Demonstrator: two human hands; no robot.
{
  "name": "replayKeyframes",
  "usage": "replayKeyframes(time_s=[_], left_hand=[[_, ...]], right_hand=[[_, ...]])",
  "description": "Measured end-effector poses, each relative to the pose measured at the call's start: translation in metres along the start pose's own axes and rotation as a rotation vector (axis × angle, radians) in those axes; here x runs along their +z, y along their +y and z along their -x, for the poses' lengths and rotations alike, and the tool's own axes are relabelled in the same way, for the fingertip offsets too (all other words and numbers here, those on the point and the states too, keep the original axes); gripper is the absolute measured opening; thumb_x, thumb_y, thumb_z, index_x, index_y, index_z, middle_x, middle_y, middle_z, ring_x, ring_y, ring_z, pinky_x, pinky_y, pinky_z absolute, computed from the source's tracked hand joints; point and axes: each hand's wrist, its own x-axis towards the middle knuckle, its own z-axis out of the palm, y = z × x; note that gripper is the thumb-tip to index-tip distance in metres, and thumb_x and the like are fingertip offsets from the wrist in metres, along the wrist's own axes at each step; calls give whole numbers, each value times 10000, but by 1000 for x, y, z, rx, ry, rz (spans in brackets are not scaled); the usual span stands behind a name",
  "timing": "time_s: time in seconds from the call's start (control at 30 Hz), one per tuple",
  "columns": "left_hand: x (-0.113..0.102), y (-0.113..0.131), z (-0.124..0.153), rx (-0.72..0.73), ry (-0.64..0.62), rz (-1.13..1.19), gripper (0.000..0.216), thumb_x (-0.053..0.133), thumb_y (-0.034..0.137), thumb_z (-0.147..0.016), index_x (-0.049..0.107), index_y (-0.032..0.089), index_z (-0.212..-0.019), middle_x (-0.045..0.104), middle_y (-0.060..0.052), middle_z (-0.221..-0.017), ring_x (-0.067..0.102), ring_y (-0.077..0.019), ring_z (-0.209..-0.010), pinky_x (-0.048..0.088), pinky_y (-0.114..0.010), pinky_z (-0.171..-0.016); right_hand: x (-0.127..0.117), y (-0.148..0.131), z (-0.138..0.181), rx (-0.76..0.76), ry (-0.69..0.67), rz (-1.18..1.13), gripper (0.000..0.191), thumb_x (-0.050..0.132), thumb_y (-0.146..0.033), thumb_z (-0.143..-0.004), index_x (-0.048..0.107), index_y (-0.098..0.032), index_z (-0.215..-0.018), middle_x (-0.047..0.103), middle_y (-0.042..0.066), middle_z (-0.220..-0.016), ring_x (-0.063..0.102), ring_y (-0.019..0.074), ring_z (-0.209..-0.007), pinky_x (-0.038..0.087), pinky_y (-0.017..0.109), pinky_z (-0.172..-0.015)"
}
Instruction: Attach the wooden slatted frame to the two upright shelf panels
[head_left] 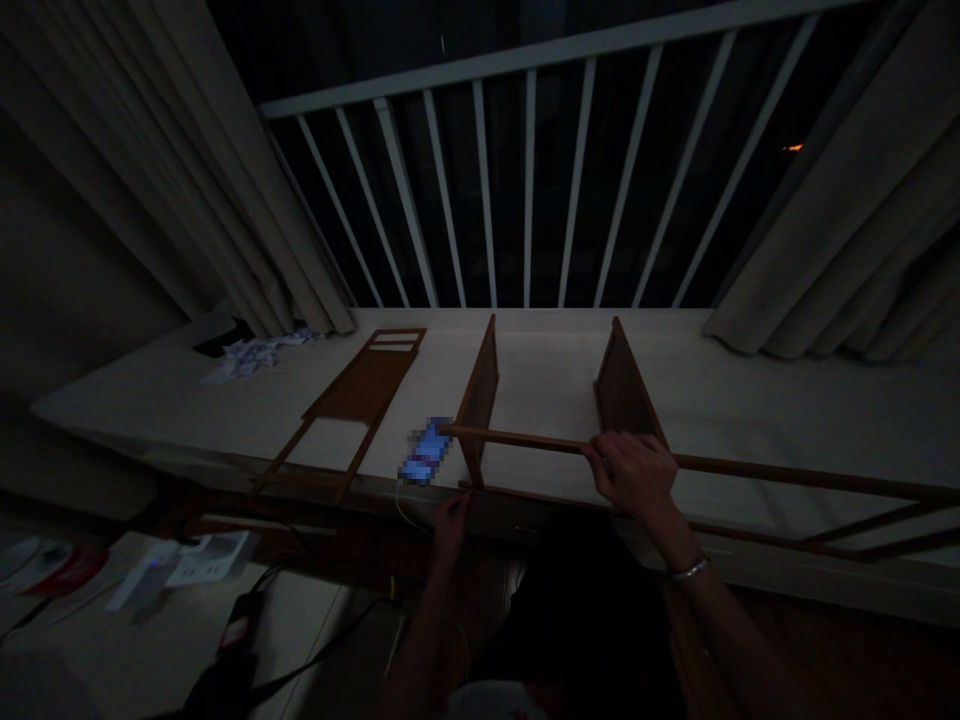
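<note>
A brown wooden frame lies across the pale ledge, with two upright panels, a left panel (pixel 480 387) and a right panel (pixel 624 382). Its long upper rail (pixel 532 440) runs from the left panel toward the right edge of view. My right hand (pixel 634 472) is closed around this rail near the right panel. By the lower front corner of the left panel is my left hand (pixel 450 525), fingers pinched together. Whatever sits between those fingertips is too dark and small to make out. A phone with a lit, blurred screen (pixel 426 455) lies just left of the left panel.
A separate slatted wooden piece (pixel 360 385) lies on the pale ledge (pixel 547 360) at left, beyond it crumpled white paper (pixel 251 358). White railing (pixel 529 190) and curtains stand behind. At lower left, a white power strip (pixel 214 558) and cables rest on a surface.
</note>
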Motion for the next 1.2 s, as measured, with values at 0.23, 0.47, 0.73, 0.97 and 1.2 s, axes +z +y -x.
replayKeyframes(time_s=[0.23,0.47,0.73,0.97,1.2], left_hand=[[7,-3,4,-71,62,128,270,637,319,-558,617,110,-727,633,-43,-660,595,-149,-600,473,-254,-575],[20,-2,9,-185,153,283,222,647,256,-540,588,92,-679,618,-33,-599,588,-135,-534,495,-273,-565],[25,-1,10,-302,193,434,121,639,151,-582,558,100,-656,612,-11,-615,600,-104,-590,501,-261,-660],[26,4,7,-450,154,562,74,564,43,-651,548,114,-638,615,-17,-660,608,-91,-657,498,-209,-708],[24,11,4,-617,103,649,156,469,24,-724,539,133,-637,603,-18,-643,594,-71,-614,497,-139,-603]], right_hand=[[-1,0,1,4,-19,-4,232,422,-334,-804,552,-180,-689,549,9,-607,456,121,-628,239,273,-645],[-1,0,1,13,0,-17,257,397,-331,-814,551,-177,-678,537,15,-595,448,121,-622,234,270,-640],[-3,-1,1,13,-4,-12,263,394,-340,-816,551,-178,-680,538,17,-595,448,124,-621,235,272,-635],[-3,-1,1,17,12,-24,261,390,-326,-816,548,-178,-671,538,17,-591,442,124,-617,230,273,-636],[-4,-1,0,21,-11,-18,253,400,-332,-813,555,-179,-682,543,15,-597,446,127,-625,233,276,-641]])
